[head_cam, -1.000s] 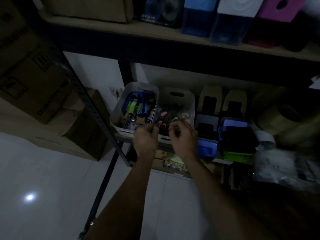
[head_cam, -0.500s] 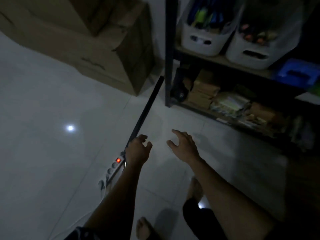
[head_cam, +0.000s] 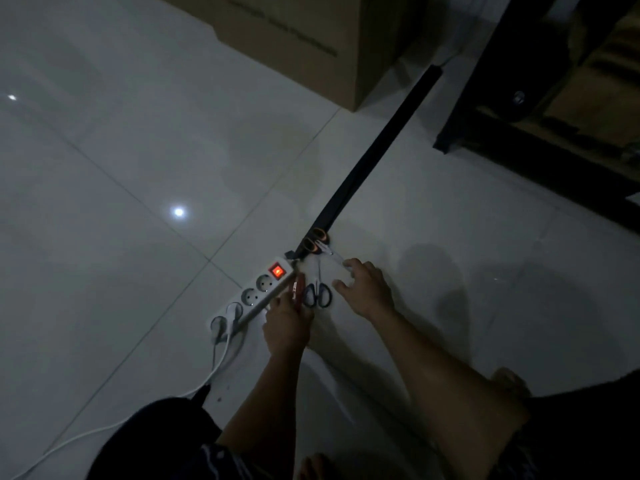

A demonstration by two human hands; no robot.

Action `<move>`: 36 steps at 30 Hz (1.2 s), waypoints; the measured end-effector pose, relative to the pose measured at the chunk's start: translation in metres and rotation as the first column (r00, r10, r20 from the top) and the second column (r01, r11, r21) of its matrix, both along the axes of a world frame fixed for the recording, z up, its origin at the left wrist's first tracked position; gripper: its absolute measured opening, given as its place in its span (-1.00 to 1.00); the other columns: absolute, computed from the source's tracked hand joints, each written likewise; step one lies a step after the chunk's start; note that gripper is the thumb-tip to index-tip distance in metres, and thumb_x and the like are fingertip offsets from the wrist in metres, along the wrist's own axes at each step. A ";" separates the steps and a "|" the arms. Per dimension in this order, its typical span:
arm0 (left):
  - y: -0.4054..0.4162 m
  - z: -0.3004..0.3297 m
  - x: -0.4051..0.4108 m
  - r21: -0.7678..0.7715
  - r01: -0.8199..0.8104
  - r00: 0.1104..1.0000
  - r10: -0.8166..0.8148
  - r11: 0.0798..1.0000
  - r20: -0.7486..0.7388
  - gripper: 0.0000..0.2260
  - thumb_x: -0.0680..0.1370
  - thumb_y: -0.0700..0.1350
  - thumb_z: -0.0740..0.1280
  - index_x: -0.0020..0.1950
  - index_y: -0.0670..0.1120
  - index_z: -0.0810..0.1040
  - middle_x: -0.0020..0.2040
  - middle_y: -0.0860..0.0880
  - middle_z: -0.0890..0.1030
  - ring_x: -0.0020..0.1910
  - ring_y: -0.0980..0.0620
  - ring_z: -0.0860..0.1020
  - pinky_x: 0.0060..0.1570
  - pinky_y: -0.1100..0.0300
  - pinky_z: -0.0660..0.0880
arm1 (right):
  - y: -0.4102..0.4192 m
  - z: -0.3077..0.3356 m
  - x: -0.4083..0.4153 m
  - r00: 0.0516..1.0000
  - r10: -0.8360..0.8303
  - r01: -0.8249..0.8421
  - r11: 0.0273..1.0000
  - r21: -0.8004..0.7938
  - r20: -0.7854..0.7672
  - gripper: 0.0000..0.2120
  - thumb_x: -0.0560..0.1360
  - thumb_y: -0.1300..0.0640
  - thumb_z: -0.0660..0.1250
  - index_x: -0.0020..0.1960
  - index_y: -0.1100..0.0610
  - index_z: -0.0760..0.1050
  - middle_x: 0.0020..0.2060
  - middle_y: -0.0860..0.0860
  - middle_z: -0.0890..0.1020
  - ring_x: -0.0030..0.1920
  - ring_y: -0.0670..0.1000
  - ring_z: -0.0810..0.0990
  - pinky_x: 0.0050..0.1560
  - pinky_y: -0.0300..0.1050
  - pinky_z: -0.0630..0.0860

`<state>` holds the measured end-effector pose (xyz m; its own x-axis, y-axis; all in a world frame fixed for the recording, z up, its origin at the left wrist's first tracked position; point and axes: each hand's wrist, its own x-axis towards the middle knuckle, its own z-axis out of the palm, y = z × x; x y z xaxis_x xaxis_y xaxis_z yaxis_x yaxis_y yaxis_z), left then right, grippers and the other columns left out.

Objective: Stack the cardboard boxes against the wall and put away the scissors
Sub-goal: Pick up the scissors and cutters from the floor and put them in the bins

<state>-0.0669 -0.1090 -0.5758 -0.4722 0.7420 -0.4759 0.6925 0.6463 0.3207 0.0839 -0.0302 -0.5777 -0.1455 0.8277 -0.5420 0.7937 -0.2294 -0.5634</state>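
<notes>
Just below frame centre, black-handled scissors (head_cam: 317, 293) lie on the tiled floor (head_cam: 138, 188), blades pointing up-frame, between a left hand (head_cam: 285, 323) pinching a red-handled tool (head_cam: 297, 288) beside the power strip (head_cam: 254, 296) and a nearer, loosely spread right hand (head_cam: 363, 289) holding nothing, open tile rightward.

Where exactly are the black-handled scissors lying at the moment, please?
In the head view, the black-handled scissors lie on the white floor tiles, just right of the power strip, between the left hand and the right hand.
</notes>
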 end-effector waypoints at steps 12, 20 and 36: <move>-0.012 -0.057 -0.023 0.112 0.058 0.997 -0.064 0.992 0.052 -0.68 0.56 0.05 0.31 0.25 -0.06 0.44 0.30 -0.10 0.41 0.12 -0.02 0.49 0.05 0.15 0.48 | -0.030 -0.059 -0.061 0.962 0.039 -0.106 0.966 0.237 0.270 -0.59 0.50 -0.09 0.37 0.25 0.05 0.38 0.20 0.10 0.47 0.16 0.13 0.48 -0.02 -0.04 0.44; -0.004 -0.050 -0.024 0.166 -0.125 0.952 0.072 0.978 0.296 -0.48 0.49 -0.02 0.43 0.38 -0.10 0.33 0.33 -0.09 0.46 0.11 0.08 0.43 0.00 0.22 0.32 | -0.015 -0.053 -0.019 0.997 0.035 -0.048 0.980 0.192 0.070 -0.70 0.50 0.02 0.35 0.10 0.14 0.32 0.02 0.11 0.54 -0.10 0.12 0.50 -0.20 -0.11 0.34; 0.012 -0.069 -0.008 0.147 -0.027 0.994 0.010 0.989 0.113 -0.63 0.50 -0.10 0.40 0.25 -0.10 0.38 0.23 -0.12 0.52 0.14 -0.07 0.54 0.03 0.12 0.48 | -0.003 -0.061 0.029 0.978 -0.202 0.205 0.977 0.067 -0.049 -0.75 0.39 -0.10 0.28 -0.21 0.10 0.46 -0.28 0.00 0.62 -0.18 0.13 0.60 -0.16 -0.01 0.55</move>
<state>-0.0745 -0.0970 -0.6453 -0.4365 0.7997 -0.4123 0.6352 0.5985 0.4883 0.1128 -0.0337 -0.6383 0.0085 0.8784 -0.4778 0.7103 -0.3416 -0.6155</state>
